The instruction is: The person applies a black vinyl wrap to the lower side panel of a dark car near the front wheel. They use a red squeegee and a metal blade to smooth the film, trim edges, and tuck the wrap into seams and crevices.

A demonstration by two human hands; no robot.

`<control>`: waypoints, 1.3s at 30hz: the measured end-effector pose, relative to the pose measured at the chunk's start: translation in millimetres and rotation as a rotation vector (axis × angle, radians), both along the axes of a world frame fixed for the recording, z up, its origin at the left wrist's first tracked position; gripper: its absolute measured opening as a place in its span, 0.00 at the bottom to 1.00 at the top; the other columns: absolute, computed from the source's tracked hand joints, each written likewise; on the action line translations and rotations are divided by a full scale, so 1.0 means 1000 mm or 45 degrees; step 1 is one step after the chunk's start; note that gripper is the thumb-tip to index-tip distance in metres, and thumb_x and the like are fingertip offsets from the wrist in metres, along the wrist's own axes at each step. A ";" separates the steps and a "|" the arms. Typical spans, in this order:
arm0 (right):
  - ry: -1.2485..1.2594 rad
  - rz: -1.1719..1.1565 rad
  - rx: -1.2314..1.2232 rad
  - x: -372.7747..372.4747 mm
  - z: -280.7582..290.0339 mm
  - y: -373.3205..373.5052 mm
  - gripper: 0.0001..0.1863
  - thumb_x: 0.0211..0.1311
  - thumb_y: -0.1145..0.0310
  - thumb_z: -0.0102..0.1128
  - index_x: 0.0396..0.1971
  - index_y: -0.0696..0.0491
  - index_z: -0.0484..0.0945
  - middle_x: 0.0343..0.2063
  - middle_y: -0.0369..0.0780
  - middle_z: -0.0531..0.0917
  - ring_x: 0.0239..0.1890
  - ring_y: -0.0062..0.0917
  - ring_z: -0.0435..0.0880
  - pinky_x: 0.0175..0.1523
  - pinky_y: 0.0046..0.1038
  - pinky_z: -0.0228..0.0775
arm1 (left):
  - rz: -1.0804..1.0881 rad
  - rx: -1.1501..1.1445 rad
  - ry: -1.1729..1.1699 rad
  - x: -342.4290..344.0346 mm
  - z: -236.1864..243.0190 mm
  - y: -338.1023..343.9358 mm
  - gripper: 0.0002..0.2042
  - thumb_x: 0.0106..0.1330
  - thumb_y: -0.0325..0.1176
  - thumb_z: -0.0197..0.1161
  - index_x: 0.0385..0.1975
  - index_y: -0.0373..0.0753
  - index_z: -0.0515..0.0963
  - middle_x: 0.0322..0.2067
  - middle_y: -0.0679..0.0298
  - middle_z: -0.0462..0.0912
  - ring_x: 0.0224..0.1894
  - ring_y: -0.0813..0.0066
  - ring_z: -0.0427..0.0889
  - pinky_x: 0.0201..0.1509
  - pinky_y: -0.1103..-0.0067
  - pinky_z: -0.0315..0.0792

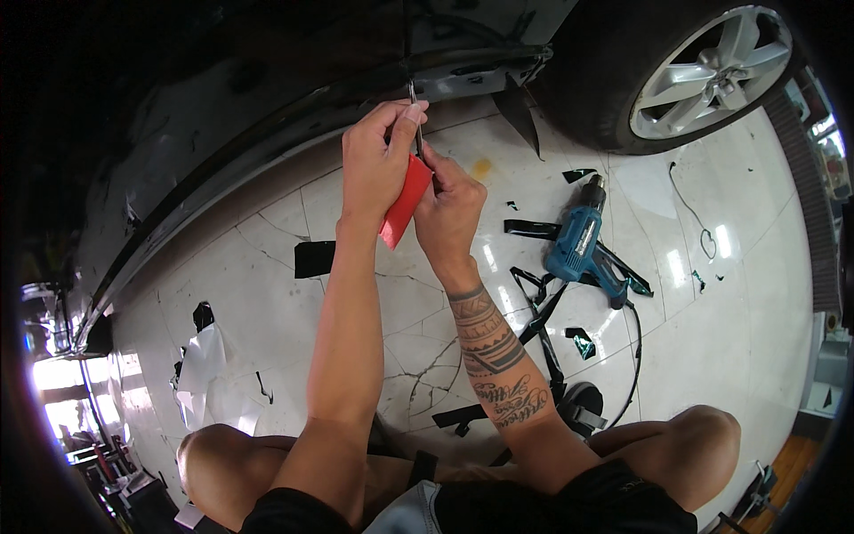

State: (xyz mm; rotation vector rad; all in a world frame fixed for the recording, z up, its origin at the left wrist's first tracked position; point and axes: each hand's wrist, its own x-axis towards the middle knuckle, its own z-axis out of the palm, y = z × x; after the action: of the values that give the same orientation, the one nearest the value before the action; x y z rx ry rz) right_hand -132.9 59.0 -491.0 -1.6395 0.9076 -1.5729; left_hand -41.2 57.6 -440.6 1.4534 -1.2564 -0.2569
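Note:
My left hand point(374, 165) is closed, thumb and fingers pinched around a slender dark tool point(419, 141) with a silvery tip. That tip reaches the lower edge of the glossy black car body point(347, 93), at a vertical seam. Just below and to the right, my right hand point(452, 200) is closed, its thumb and fingertips at the tool's lower end. A flat red card point(405, 206), like a squeegee, sticks out between my hands against the right palm. The fingers hide how it is gripped.
A blue heat gun point(578, 245) lies on the cracked pale tile floor point(712, 329), its cord trailing toward me. Black film scraps point(314, 259) are scattered around. A wheel point(712, 76) stands at upper right, and a dark flap point(518, 116) hangs from the car's lower edge.

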 end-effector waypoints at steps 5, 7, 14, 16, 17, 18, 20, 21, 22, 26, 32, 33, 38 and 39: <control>-0.008 0.004 -0.019 0.001 0.000 -0.001 0.13 0.54 0.84 0.59 0.41 0.65 0.81 0.25 0.49 0.82 0.23 0.38 0.82 0.29 0.31 0.71 | 0.020 0.010 -0.044 0.001 -0.001 -0.001 0.13 0.69 0.35 0.56 0.40 0.32 0.83 0.33 0.57 0.85 0.33 0.67 0.82 0.41 0.77 0.73; -0.006 0.000 -0.016 0.001 0.000 -0.001 0.13 0.54 0.85 0.59 0.40 0.65 0.81 0.25 0.49 0.82 0.24 0.39 0.82 0.29 0.31 0.71 | 0.017 0.004 -0.032 0.001 -0.001 -0.001 0.13 0.69 0.35 0.56 0.40 0.32 0.82 0.33 0.57 0.85 0.33 0.67 0.82 0.41 0.77 0.72; 0.004 -0.020 0.021 0.001 -0.004 0.000 0.13 0.53 0.85 0.59 0.40 0.65 0.81 0.25 0.49 0.83 0.24 0.34 0.82 0.30 0.28 0.72 | 0.023 0.046 -0.009 0.000 -0.002 0.000 0.12 0.69 0.33 0.56 0.38 0.30 0.82 0.31 0.58 0.84 0.32 0.68 0.81 0.40 0.77 0.72; 0.046 -0.047 0.008 0.001 -0.007 -0.002 0.12 0.53 0.85 0.59 0.39 0.66 0.81 0.23 0.46 0.84 0.23 0.20 0.81 0.29 0.22 0.72 | 0.034 0.063 -0.011 -0.001 -0.004 0.000 0.12 0.69 0.32 0.56 0.38 0.30 0.81 0.32 0.57 0.84 0.32 0.67 0.81 0.40 0.76 0.72; 0.052 -0.042 0.000 0.001 -0.009 -0.003 0.12 0.53 0.85 0.59 0.39 0.66 0.81 0.23 0.46 0.84 0.22 0.20 0.81 0.29 0.22 0.72 | 0.040 0.072 -0.012 -0.002 -0.005 0.000 0.12 0.69 0.32 0.56 0.38 0.30 0.81 0.32 0.57 0.84 0.32 0.67 0.81 0.40 0.76 0.72; 0.055 -0.035 -0.009 0.002 -0.010 -0.004 0.12 0.53 0.85 0.59 0.39 0.66 0.81 0.23 0.46 0.84 0.22 0.20 0.81 0.29 0.22 0.72 | 0.036 0.050 -0.019 -0.001 -0.006 0.000 0.12 0.69 0.32 0.56 0.38 0.30 0.81 0.32 0.57 0.84 0.33 0.66 0.82 0.41 0.76 0.72; 0.042 -0.003 0.012 0.002 -0.012 -0.005 0.12 0.52 0.85 0.59 0.39 0.66 0.81 0.25 0.48 0.84 0.24 0.27 0.82 0.30 0.26 0.72 | 0.027 0.007 -0.032 0.003 -0.012 -0.002 0.11 0.69 0.32 0.56 0.37 0.29 0.81 0.33 0.56 0.84 0.33 0.65 0.82 0.41 0.76 0.73; 0.028 0.021 0.042 0.002 -0.014 -0.006 0.13 0.52 0.85 0.59 0.40 0.65 0.81 0.27 0.50 0.83 0.26 0.35 0.82 0.31 0.29 0.73 | 0.038 0.020 -0.041 0.002 -0.012 -0.002 0.11 0.69 0.32 0.56 0.37 0.29 0.81 0.33 0.56 0.84 0.33 0.64 0.82 0.41 0.75 0.73; 0.014 0.045 0.072 0.002 -0.015 -0.007 0.14 0.52 0.86 0.59 0.40 0.65 0.81 0.29 0.51 0.83 0.27 0.43 0.83 0.32 0.32 0.73 | 0.049 0.034 -0.050 0.001 -0.013 -0.001 0.11 0.69 0.32 0.56 0.37 0.29 0.81 0.33 0.56 0.84 0.33 0.64 0.82 0.41 0.75 0.73; -0.015 0.051 0.033 0.004 -0.022 -0.011 0.13 0.52 0.86 0.58 0.40 0.64 0.81 0.29 0.52 0.82 0.28 0.43 0.84 0.32 0.32 0.74 | 0.048 0.017 -0.084 0.002 -0.017 -0.003 0.12 0.69 0.32 0.55 0.35 0.29 0.80 0.33 0.55 0.84 0.33 0.62 0.82 0.41 0.74 0.73; -0.015 0.067 0.059 0.006 -0.026 -0.011 0.12 0.52 0.84 0.58 0.38 0.65 0.82 0.27 0.52 0.82 0.27 0.42 0.84 0.31 0.31 0.73 | 0.109 0.050 -0.143 0.001 -0.025 -0.001 0.12 0.69 0.32 0.55 0.33 0.28 0.79 0.31 0.53 0.82 0.32 0.59 0.82 0.39 0.72 0.73; -0.010 0.070 0.043 0.006 -0.029 -0.013 0.12 0.51 0.84 0.59 0.38 0.65 0.82 0.27 0.52 0.83 0.27 0.42 0.84 0.31 0.30 0.73 | 0.111 0.045 -0.141 0.000 -0.026 -0.001 0.12 0.70 0.32 0.55 0.33 0.28 0.79 0.31 0.53 0.82 0.32 0.58 0.82 0.39 0.72 0.73; 0.000 0.133 0.078 0.005 -0.037 -0.022 0.13 0.52 0.81 0.63 0.40 0.64 0.82 0.28 0.49 0.85 0.28 0.25 0.85 0.35 0.24 0.74 | 0.149 0.015 -0.177 -0.002 -0.032 -0.005 0.12 0.70 0.32 0.54 0.32 0.29 0.79 0.31 0.53 0.82 0.31 0.56 0.81 0.38 0.71 0.73; -0.013 0.136 0.084 0.005 -0.038 -0.024 0.12 0.53 0.81 0.62 0.39 0.64 0.82 0.28 0.50 0.85 0.28 0.31 0.85 0.34 0.26 0.74 | 0.146 0.013 -0.182 -0.002 -0.033 -0.006 0.12 0.70 0.32 0.54 0.32 0.29 0.79 0.31 0.53 0.82 0.31 0.56 0.81 0.38 0.71 0.73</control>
State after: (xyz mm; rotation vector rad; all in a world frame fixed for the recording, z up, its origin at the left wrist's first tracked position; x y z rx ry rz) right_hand -127.8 35.5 -528.5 -1.6058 0.8437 -1.4627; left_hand -43.1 52.1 -473.9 1.5689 -1.2812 -0.0836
